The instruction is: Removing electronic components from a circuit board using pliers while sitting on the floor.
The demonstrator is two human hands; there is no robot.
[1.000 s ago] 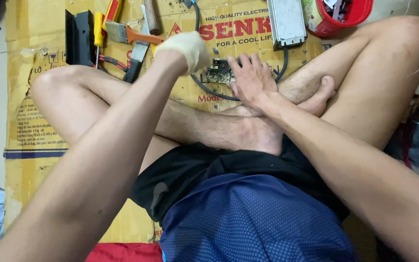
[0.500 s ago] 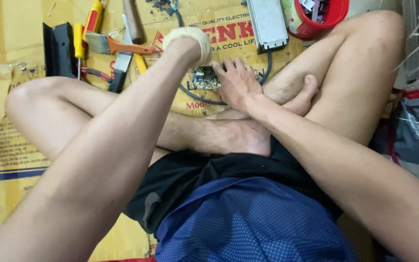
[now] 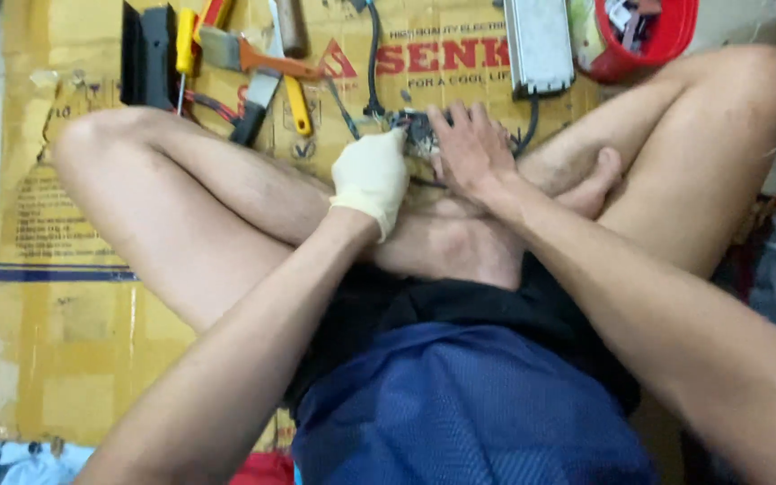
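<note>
— Fingers (image 3: 386, 144) of the gloved left hand (image 3: 370, 180): what are they doing?

— They are curled tight, pinching something thin at the edge of the small circuit board (image 3: 419, 135); what exactly they grip is too small to tell. The bare right hand (image 3: 469, 148) lies spread flat on the same board, pressing it down, its fingers released and not wrapped round anything.

— Where does the board sit?

— On the flattened cardboard sheet (image 3: 74, 341) spread over the floor, just beyond the person's crossed shins, with black cables (image 3: 372, 63) running up from it.

— And around it?

— Beyond the left knee lie a paintbrush (image 3: 249, 56) with an orange handle, a yellow-handled screwdriver (image 3: 185, 45) and a black boxy part (image 3: 145, 54). Further right, a grey metal box (image 3: 539, 43) lies near the board, and a red tub (image 3: 653, 45) of small parts stands at the cardboard's far corner.
</note>
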